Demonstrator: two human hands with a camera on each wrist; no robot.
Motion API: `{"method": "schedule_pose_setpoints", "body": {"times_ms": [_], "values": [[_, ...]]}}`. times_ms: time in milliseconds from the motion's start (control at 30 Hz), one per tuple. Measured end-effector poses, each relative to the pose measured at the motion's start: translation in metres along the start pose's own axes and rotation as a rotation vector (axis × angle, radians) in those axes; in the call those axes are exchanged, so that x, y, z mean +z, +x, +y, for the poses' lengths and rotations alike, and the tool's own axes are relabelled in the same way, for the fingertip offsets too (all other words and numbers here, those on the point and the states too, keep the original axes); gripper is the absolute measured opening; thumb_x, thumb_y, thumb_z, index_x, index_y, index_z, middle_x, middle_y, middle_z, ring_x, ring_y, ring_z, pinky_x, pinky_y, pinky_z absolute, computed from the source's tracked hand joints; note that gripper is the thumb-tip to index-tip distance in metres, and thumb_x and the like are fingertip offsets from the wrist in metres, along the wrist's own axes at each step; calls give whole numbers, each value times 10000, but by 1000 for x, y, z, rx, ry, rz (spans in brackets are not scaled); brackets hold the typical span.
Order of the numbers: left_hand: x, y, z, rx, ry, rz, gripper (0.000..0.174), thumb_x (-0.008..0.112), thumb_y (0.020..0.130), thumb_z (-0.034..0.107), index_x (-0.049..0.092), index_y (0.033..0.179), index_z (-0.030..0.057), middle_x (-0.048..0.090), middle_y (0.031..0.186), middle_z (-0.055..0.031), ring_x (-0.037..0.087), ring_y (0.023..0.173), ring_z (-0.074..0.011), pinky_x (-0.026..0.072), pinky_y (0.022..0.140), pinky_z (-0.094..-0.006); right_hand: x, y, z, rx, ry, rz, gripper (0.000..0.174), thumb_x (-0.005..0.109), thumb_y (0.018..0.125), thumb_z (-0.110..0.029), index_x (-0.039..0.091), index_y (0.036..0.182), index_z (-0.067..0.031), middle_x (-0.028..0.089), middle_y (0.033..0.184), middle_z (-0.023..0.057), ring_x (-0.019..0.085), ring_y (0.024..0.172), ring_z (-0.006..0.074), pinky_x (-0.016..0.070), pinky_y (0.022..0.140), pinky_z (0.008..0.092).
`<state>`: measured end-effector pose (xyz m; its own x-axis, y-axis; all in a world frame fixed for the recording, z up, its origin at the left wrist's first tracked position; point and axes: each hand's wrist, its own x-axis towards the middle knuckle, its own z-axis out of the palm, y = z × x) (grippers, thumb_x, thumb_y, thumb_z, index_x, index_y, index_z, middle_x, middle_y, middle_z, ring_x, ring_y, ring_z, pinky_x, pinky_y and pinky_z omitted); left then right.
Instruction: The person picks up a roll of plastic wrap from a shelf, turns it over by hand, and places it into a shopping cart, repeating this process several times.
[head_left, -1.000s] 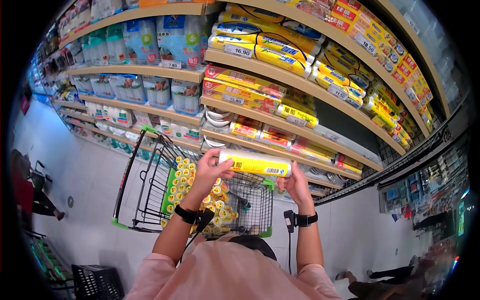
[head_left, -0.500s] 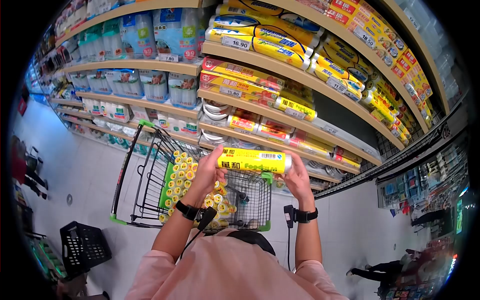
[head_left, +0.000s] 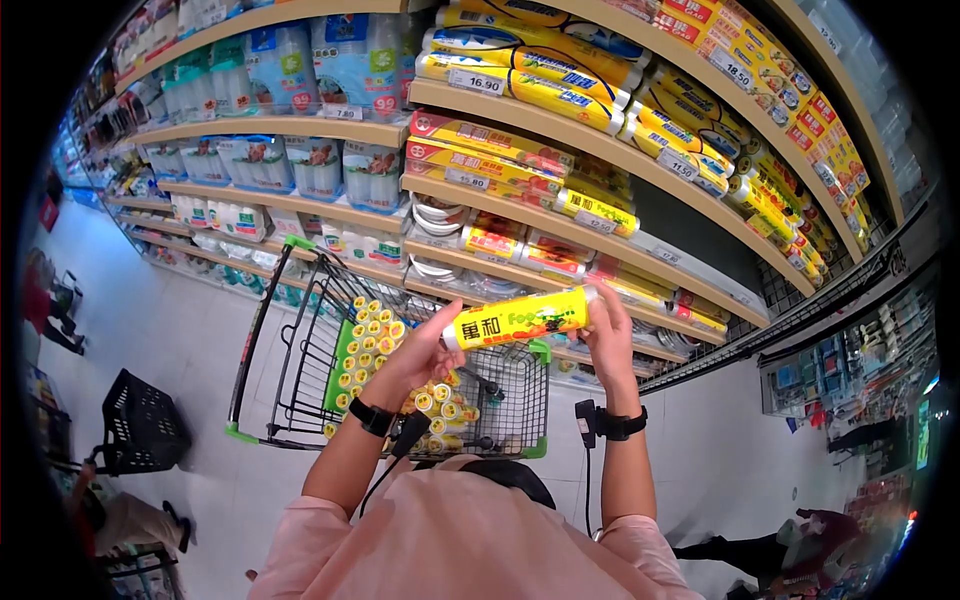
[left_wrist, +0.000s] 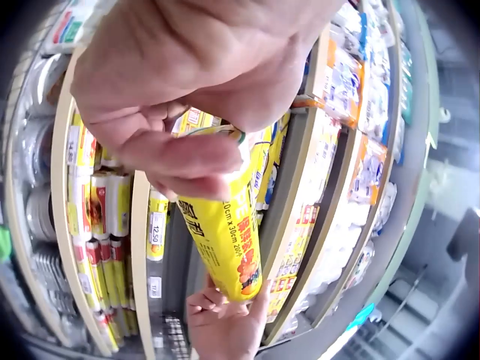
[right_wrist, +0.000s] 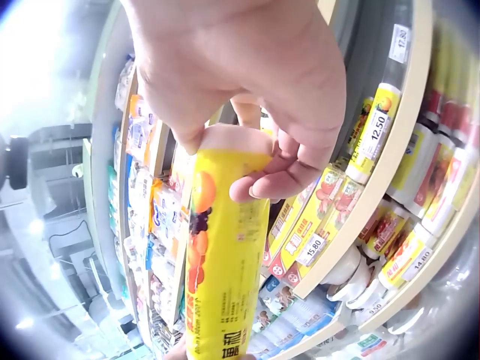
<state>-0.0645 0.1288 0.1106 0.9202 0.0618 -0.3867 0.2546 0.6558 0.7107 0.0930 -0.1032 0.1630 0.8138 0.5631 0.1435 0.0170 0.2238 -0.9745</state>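
Observation:
A roll of plastic food bags (head_left: 520,318) in a yellow printed wrapper is held up between both hands in the head view, its right end slightly higher. My left hand (head_left: 418,352) grips the left end, thumb along the top. At the other end, my right hand (head_left: 608,335) holds the roll between thumb and fingers. In the right wrist view, the pale end of the roll (right_wrist: 225,240) sits between the thumb and curled fingers. Fingers of the left hand (left_wrist: 187,150) wrap the near end in the left wrist view.
Below the hands stands a shopping cart (head_left: 290,340) with several upright yellow rolls (head_left: 375,335) inside. Stocked shelves (head_left: 520,195) rise in front, carrying boxes and rolls with price tags. A black basket (head_left: 145,425) is on the left, near another person; someone else is at the lower right.
The roll has been turned about its length, bringing the large lettering and fruit picture into view. Its right end has risen a little. Both hands keep hold of its ends.

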Motion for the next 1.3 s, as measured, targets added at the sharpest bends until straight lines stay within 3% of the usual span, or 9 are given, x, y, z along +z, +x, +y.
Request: {"method": "schedule_pose_setpoints", "body": {"times_ms": [133,167,300,567,800,933,1167,1200,1300], "values": [[21,-12,2,391,156,2,462,678,920,306,539,1266,32,661,908,-52,597,686,-66,465,552,-182,-24,9,32,151,485,-56,338,416,1034,-215,490,1313,-40,606,973,87,558,725,158,489,668,289],[27,-17,9,389,148,-30,582,746,855,118,472,1362,36,643,996,-46,608,804,-72,483,621,-196,-22,9,38,232,531,-6,377,385,1038,-243,483,1337,-36,594,979,88,527,725,162,472,708,290],[62,-29,13,635,240,-118,721,752,778,-79,428,1414,18,636,975,-41,618,857,-66,532,720,-230,-10,10,67,434,632,-22,403,394,1032,-252,475,1358,-29,608,1012,89,529,742,162,473,711,285],[78,-33,7,729,421,-110,698,770,735,-106,492,1366,4,508,853,29,531,800,-35,492,666,-183,-3,9,92,519,655,-90,445,359,1033,-310,479,1317,11,632,1190,143,643,1028,239,534,848,368],[61,-16,1,1040,692,161,645,739,757,-90,461,1326,28,496,1109,-69,588,955,-136,539,736,-238,-35,8,78,402,758,-47,303,469,1023,-285,527,1180,-34,631,1070,114,594,827,189,507,735,297],[32,13,-14,665,312,166,655,754,751,-83,388,1278,44,504,1191,-103,614,1067,-191,560,869,-292,-36,4,31,140,585,-73,358,585,968,-134,486,1292,-18,617,1144,88,604,890,156,515,781,296],[21,54,-75,542,372,-57,649,762,731,-123,459,1286,19,582,1210,-95,632,1069,-177,566,869,-291,-12,-17,-23,8,22,-204,708,846,667,41,528,1300,14,556,1263,64,598,1115,174,505,975,321],[23,59,-81,526,371,-66,656,757,728,-133,451,1287,23,557,1218,-87,629,1068,-178,567,863,-287,-11,-17,-20,-84,-108,-245,667,839,692,37,542,1288,5,496,1271,53,584,1120,140,522,874,247],[31,72,-92,543,264,-121,650,739,720,-159,420,1252,37,480,1239,-80,612,1066,-190,551,881,-290,-10,-21,-23,-145,-196,-293,661,853,681,13,562,1275,1,489,1225,39,573,1096,120,507,886,243]]}}
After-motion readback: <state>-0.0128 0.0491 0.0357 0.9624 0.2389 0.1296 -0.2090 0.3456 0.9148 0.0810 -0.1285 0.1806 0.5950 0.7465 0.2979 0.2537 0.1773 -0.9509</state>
